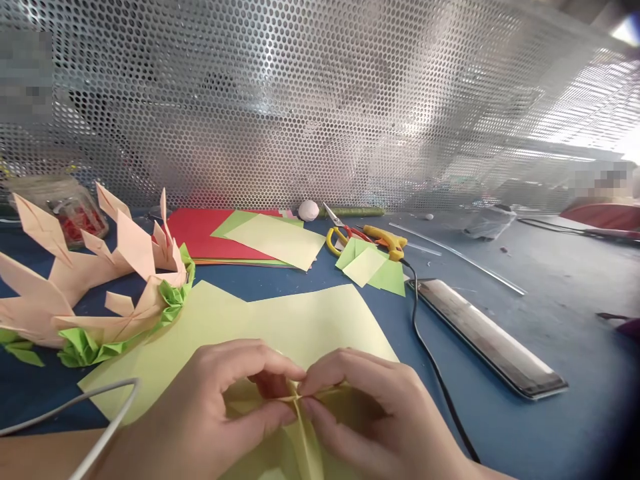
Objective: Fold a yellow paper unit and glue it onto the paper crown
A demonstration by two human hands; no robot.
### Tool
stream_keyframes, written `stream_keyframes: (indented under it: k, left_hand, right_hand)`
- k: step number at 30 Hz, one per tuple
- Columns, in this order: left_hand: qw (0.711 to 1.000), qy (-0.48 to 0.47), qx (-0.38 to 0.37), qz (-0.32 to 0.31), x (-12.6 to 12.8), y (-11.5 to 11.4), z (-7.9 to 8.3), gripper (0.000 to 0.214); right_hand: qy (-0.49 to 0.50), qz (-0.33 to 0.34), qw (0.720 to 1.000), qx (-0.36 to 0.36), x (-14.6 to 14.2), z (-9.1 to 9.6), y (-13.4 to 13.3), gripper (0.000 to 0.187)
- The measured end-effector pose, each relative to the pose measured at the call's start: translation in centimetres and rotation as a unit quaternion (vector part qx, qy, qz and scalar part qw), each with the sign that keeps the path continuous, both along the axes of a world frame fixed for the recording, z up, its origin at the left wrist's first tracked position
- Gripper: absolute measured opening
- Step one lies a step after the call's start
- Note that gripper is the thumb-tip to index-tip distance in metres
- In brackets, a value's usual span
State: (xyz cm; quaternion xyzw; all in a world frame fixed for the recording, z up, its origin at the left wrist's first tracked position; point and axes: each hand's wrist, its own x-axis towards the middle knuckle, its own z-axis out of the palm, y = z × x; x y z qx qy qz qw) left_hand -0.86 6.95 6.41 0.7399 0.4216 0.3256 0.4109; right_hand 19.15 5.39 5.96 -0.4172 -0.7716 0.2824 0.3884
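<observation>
Between my hands is a folded piece of pale yellow paper (pixel 303 440), its creases meeting at a small centre point. My left hand (pixel 220 400) pinches it from the left with thumb and forefinger. From the right, my right hand (pixel 375 407) pinches the same folds, the fingertips of both hands almost touching. Part of the folded paper is hidden behind my fingers. Beneath and beyond my hands, large pale yellow sheets (pixel 300 320) lie on the blue table.
A pink folded-paper ring with green paper leaves (pixel 145 300) stands left. Behind lie red sheets (pixel 225 233), scissors (pixel 337 230), a yellow glue gun (pixel 387 240) with a black cord, and small green papers (pixel 390 277). A phone (pixel 490 337) lies right. A white cable (pixel 113 427) crosses my left forearm.
</observation>
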Motion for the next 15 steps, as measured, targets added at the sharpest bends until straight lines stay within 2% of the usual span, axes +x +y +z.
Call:
stream_keyframes:
  k: [3,5,9,11,15]
  left_hand:
    - [0.997,-0.007,-0.077,-0.01,0.11,0.09,0.28,0.013]
    - [0.995,-0.013,-0.095,-0.017,0.06,0.15,0.26,0.012]
    - [1.0,-0.004,-0.003,0.006,-0.29,0.23,-0.12,0.009]
    - [1.0,-0.006,0.003,0.013,-0.41,0.27,-0.23,0.01]
    - [0.993,-0.012,-0.117,-0.015,-0.32,0.35,-0.04,0.012]
  right_hand:
    - [-0.012,-0.002,1.0,-0.018,0.07,0.12,0.09,0.013]
    - [-0.021,0.001,0.999,-0.025,0.15,0.22,0.12,0.012]
    - [-0.024,0.014,1.0,-0.009,0.25,0.29,0.13,0.014]
    - [-0.029,0.008,1.0,-0.007,0.18,0.17,0.26,0.015]
    - [-0.023,-0.011,0.999,-0.046,0.01,-0.3,0.66,0.015]
